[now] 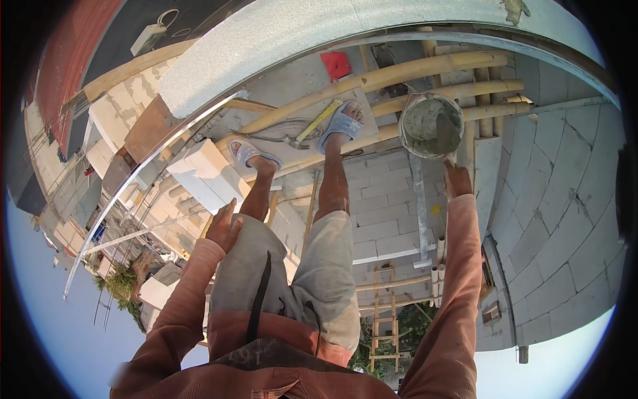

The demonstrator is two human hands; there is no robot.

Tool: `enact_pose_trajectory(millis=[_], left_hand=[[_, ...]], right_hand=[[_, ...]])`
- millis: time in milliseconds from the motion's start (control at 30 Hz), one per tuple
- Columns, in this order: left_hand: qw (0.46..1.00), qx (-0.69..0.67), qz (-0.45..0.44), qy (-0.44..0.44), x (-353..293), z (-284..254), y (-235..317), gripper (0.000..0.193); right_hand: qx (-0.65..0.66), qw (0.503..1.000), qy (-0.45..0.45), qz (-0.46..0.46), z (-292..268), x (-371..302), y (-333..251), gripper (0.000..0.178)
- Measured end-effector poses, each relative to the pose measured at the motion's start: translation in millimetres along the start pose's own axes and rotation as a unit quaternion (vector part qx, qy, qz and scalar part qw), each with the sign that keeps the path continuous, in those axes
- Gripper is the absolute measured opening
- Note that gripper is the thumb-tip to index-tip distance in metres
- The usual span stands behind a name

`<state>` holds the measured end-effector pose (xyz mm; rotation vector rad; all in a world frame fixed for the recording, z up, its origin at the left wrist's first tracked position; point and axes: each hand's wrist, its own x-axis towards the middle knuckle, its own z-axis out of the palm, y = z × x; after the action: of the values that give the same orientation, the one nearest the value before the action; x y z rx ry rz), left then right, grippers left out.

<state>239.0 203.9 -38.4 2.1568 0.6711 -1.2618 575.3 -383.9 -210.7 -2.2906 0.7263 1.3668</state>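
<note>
My right hand (457, 181) is closed round the handle of a trowel (448, 137). The trowel's blade dips into grey mortar in a round bucket (404, 130), which stands to the right of my feet. My left hand (224, 227) holds nothing; its fingers are stretched out beside my left knee. Just beyond that hand sits a pale building block (207, 171). Between my sandalled feet lies a yellow-handled tool (320, 121) that looks like a hammer, with a dark tangle of cord or wire next to it.
Bamboo poles (425, 72) and boards form the platform underfoot, with drops between them. A pale, wide ledge (319, 26) with a long metal edge curves across the front. Grey block walls (565, 199) rise at right. A wooden ladder (384, 326) stands below. A red object (336, 65) lies ahead.
</note>
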Motion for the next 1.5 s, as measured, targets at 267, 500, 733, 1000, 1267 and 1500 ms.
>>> enact_pose_trajectory(millis=[267,500,733,1000,1267,1500], left_hand=[[0.988,-0.115,0.106,-0.009,122,34,188,0.052],[0.96,-0.229,0.153,0.045,334,81,375,0.092],[0.947,-0.262,0.167,0.08,355,110,444,0.098],[0.906,-0.306,0.225,-0.187,251,132,497,0.086],[0.845,-0.449,0.248,-0.15,146,96,446,0.097],[0.744,-0.652,0.036,-0.145,57,39,324,0.09]], right_hand=[[0.3,0.943,-0.046,0.133,52,-47,-25,0.037],[0.312,0.943,-0.068,0.093,87,-72,-38,0.034],[0.342,0.928,-0.074,0.127,79,-81,-1,0.035],[0.345,0.938,-0.026,0.009,78,-90,44,0.034],[0.396,0.908,-0.061,0.125,50,-185,20,0.033],[0.169,0.977,-0.126,0.014,42,-257,-42,0.041]])
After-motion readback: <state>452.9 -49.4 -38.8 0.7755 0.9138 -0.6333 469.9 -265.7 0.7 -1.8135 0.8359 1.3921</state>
